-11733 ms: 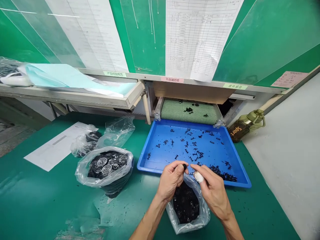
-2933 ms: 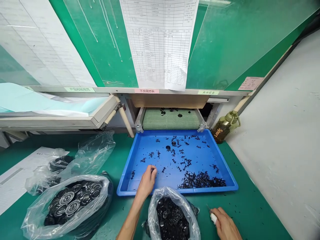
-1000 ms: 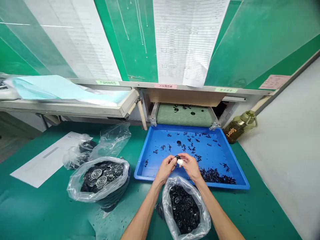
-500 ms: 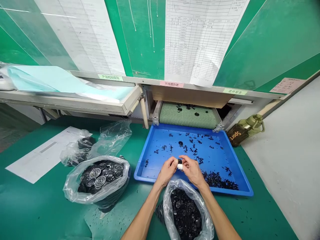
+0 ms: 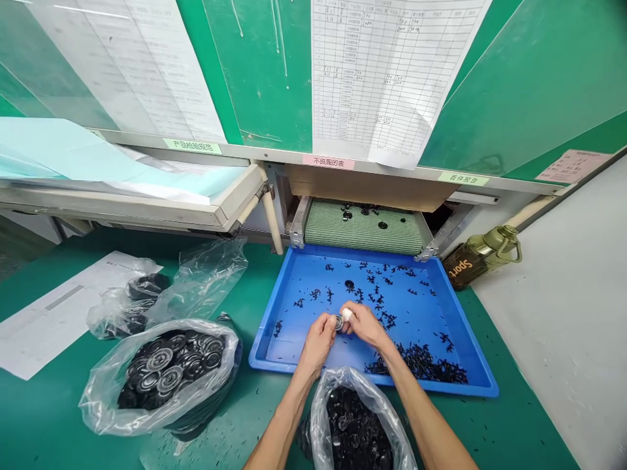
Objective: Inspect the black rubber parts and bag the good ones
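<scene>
Above the near part of the blue tray, my left hand pinches a small round black ringed disc between thumb and fingers. My right hand is closed at the disc's right side, its fingertips against the edge. A white wrap covers one of its fingers. Just below my hands stands an open clear plastic bag full of small black round parts. Another black disc lies in the tray among small black scraps.
On the left, a larger open bag holds black ringed discs. Behind it lie a tied bag and a white sheet. A green conveyor belt with several discs ends above the tray. A sport bottle stands at right.
The disc between my hands has turned so its ringed face shows. My right hand has shifted slightly, with the white-wrapped finger now higher. The camera view has moved a little.
</scene>
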`<state>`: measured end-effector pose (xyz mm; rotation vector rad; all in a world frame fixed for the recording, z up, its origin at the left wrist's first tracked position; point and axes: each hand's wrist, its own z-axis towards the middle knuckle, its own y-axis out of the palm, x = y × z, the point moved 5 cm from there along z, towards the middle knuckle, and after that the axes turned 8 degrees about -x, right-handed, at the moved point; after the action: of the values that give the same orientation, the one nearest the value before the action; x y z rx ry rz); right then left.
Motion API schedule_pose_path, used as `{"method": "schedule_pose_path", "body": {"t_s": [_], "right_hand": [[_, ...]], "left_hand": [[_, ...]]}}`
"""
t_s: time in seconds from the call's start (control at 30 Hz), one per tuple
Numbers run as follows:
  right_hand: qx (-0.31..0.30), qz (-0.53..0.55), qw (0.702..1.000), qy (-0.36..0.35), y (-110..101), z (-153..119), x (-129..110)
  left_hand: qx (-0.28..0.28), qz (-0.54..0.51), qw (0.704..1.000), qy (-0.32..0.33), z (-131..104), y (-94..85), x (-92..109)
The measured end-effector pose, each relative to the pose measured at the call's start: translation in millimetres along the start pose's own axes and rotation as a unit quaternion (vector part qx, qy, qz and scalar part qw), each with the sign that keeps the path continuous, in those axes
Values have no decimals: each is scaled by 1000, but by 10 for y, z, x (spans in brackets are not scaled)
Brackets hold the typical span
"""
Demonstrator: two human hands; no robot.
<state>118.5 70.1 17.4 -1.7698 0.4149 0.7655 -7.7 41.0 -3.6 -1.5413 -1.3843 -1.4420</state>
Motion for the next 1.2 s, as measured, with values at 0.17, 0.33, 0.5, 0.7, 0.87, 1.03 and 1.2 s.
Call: {"method": "schedule_pose_path", "body": {"t_s": [0.17, 0.33, 0.5, 0.7, 0.87, 1.03, 1.2], "right_hand": [[26, -102, 993, 47, -324, 508, 217], [-7, -109, 992, 59, -313, 870, 313], [44, -41, 997, 57, -362, 595, 437], [97, 141, 983, 67, -418, -16, 626], [122, 332, 934, 53, -403, -587, 479], [82, 448, 890, -19, -219, -1144, -62], [83, 540, 837, -11, 105, -1452, -223]], "left_hand": [[38, -29, 999, -24, 9, -27, -3], [20, -50, 998, -14, -36, 1, 76], [-14, -53, 998, -4, -70, 36, 125], [-39, -9, 999, 26, -150, 73, 256], [-44, 76, 993, 74, -535, 192, 617], [-88, 328, 930, 138, -992, 522, 834], [-49, 421, 896, 134, -1185, 635, 659]]}}
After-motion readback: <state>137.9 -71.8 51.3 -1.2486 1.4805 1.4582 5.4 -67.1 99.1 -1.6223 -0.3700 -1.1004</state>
